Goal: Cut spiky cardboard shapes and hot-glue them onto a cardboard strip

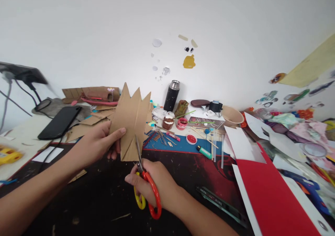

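My left hand (pixel 104 138) grips the left side of a brown cardboard piece (pixel 133 113), its thumb lying on the front face. Pointed zigzag teeth run along the cardboard's top edge, and creased or cut lines slant across its lower part. In my right hand (pixel 157 180) is a pair of scissors (pixel 139 161) with one red and one yellow handle loop. Their blades point up and lie against the lower right part of the cardboard. Whether the far blade passes behind the board I cannot tell.
A black phone (pixel 60 122) and cardboard scraps (pixel 91 122) are at the left. Behind stand a black thermos (pixel 172 95) and opened paint jars (pixel 168 121). A utility knife (pixel 221 205), red sheet (pixel 277 194) and blue glue gun (pixel 300 183) lie at the right.
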Demonstrator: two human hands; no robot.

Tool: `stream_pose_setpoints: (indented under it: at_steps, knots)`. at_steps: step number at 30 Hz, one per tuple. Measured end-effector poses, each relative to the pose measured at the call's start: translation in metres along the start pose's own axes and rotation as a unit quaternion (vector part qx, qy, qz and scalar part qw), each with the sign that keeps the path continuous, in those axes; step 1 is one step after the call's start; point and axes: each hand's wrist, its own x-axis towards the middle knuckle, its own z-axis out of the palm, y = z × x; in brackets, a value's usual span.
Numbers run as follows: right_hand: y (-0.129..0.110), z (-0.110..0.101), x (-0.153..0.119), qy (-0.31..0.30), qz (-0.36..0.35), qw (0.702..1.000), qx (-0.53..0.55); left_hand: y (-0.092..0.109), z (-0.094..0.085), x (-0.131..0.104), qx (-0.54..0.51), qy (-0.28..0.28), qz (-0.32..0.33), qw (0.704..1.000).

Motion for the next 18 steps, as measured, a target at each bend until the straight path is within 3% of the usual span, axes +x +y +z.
stream_pose_setpoints:
  at_steps: [11,18]
  knots:
    - [-0.0004,-0.0012,0.0014,0.031,-0.015,0.999,-0.041,-0.0023,0.0027,0.0009,-0.008,0.006,0.002,1.0]
    - [0.0065,0.0004,0.0042,-0.004,0.022,0.999,0.048,-0.0078,0.0012,0.0033,-0.015,0.009,0.012,1.0]
